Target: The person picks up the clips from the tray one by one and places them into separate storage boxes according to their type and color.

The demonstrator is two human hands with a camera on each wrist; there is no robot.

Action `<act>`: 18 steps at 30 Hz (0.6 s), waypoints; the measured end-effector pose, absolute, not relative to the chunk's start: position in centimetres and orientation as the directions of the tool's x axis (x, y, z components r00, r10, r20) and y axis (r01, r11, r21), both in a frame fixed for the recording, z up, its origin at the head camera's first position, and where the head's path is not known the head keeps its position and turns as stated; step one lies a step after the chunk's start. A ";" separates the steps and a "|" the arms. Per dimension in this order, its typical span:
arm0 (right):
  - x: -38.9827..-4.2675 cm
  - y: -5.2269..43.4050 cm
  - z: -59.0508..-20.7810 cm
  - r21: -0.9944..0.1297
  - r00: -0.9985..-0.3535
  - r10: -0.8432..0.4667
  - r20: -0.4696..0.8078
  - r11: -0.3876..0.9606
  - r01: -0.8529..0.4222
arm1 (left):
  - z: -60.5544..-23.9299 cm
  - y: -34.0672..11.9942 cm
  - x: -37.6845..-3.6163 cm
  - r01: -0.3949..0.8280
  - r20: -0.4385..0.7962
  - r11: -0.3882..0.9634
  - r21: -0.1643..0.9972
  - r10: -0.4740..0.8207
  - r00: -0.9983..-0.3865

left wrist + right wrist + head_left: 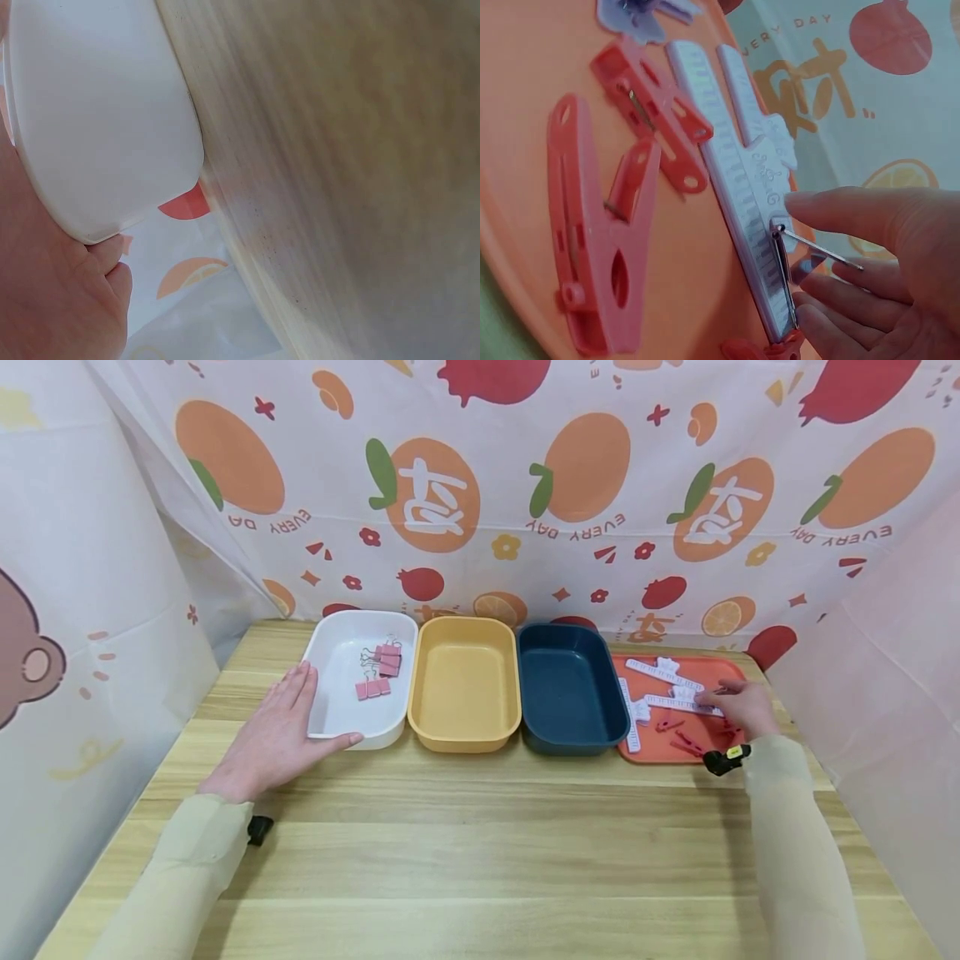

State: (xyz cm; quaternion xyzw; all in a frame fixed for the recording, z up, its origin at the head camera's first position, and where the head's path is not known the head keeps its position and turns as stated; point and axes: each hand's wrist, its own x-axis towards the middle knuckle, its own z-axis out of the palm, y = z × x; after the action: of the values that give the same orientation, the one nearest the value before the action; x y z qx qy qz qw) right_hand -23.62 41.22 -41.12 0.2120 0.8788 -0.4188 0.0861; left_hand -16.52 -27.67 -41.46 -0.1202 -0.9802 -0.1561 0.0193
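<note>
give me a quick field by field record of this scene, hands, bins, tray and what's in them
left hand: flat on the table, fingers straight, thumb against the near rim of the white bin
right hand: over the orange tray, fingertips on a white sealing clip
white bin contents: pink binder clips
yellow bin: nothing seen inside
dark blue bin: nothing seen inside
orange tray contents: white sealing clips, red clothespins
order left to right: white bin, yellow bin, dark blue bin, orange tray
surface: wooden table
</note>
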 end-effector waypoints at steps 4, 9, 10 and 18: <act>-23.7 41.3 -41.1 -0.685 -0.909 0.274 -0.314 0.598 0.417 | -41.6 -27.7 -16.6 0.237 0.067 0.923 0.305 0.227 -0.972; -23.6 41.4 -41.0 -0.672 -0.926 0.225 -0.304 0.638 0.375 | -41.6 -27.8 -16.6 0.244 0.074 0.923 0.297 0.232 -0.970; -23.6 41.4 -41.0 -0.668 -0.928 0.213 -0.304 0.648 0.367 | -41.6 -27.8 -16.6 0.246 0.077 0.923 0.296 0.233 -0.969; -23.7 41.6 -40.8 -0.636 -0.934 0.155 -0.323 0.695 0.335 | -41.6 -27.7 -16.6 0.248 0.078 0.923 0.294 0.236 -0.969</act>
State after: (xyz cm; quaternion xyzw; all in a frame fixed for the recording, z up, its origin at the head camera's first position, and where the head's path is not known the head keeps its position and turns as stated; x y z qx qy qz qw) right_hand -23.70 41.57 -40.81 0.1343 0.9122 -0.3669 0.1233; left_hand -16.57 -27.71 -41.59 -0.1234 -0.9803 -0.1527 0.0206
